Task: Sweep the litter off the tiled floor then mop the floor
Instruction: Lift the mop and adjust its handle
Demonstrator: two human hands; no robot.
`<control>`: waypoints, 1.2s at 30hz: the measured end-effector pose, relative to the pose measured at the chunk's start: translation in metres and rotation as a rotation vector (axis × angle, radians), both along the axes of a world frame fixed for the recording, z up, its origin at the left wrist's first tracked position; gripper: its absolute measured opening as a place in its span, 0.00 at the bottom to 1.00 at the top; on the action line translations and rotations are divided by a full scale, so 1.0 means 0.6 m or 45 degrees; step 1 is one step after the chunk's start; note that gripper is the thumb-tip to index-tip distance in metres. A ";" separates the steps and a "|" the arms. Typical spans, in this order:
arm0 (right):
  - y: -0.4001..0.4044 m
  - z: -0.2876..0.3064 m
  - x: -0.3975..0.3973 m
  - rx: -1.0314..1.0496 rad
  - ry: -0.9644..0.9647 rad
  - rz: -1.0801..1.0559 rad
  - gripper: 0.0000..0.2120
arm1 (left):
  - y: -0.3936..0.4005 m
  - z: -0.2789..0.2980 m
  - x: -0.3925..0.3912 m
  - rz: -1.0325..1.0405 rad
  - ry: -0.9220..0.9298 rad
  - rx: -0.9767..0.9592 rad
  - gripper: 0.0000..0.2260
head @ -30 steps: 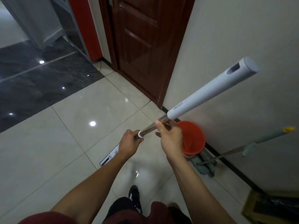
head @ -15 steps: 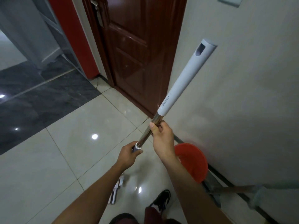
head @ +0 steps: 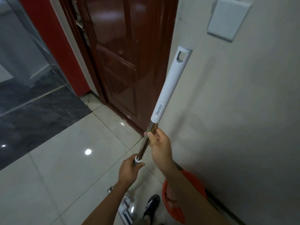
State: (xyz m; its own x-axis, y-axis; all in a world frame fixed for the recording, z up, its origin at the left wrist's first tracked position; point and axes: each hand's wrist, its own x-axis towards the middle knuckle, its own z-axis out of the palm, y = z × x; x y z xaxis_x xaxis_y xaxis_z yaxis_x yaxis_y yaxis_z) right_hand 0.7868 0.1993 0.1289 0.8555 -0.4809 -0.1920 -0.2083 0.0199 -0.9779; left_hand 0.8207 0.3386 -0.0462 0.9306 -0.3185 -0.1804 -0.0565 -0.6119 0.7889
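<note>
Chrome mop pole point(head: 146, 140) stands near-upright at frame centre, white grip sleeve point(head: 172, 85) pointing to 12 o'clock. Right hand point(head: 158, 143) grasps the pole; left hand point(head: 129, 169) clenches the collar point(head: 138, 160) below it. Risk: the sections may slip if the collar is loose, or the top may strike the wall point(head: 235, 111). Glossy floor tiles point(head: 56, 168) may be slick. Red bucket point(head: 178, 207) sits at 5 o'clock, door point(head: 123, 54) at 11.

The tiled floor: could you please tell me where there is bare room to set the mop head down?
Bare pale tiles lie left of both hands, between the dark floor strip and the door. By the wall it is crowded: red bucket, shoe, mop head.
</note>
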 end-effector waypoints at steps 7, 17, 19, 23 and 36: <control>-0.091 0.012 0.105 -0.173 -0.006 -0.114 0.14 | -0.109 0.020 0.102 0.003 0.007 -0.075 0.09; -0.214 0.048 0.201 -0.258 -0.017 -0.135 0.07 | -0.258 0.040 0.218 -0.072 0.009 -0.170 0.15; -0.231 0.055 0.219 -0.290 -0.019 -0.113 0.07 | -0.281 0.050 0.237 -0.077 0.021 -0.158 0.10; -0.263 0.055 0.239 -0.348 -0.007 -0.098 0.09 | -0.313 0.058 0.265 -0.093 0.092 -0.088 0.11; -0.304 0.067 0.245 -0.397 0.040 -0.126 0.06 | -0.345 0.100 0.281 -0.231 0.127 0.015 0.17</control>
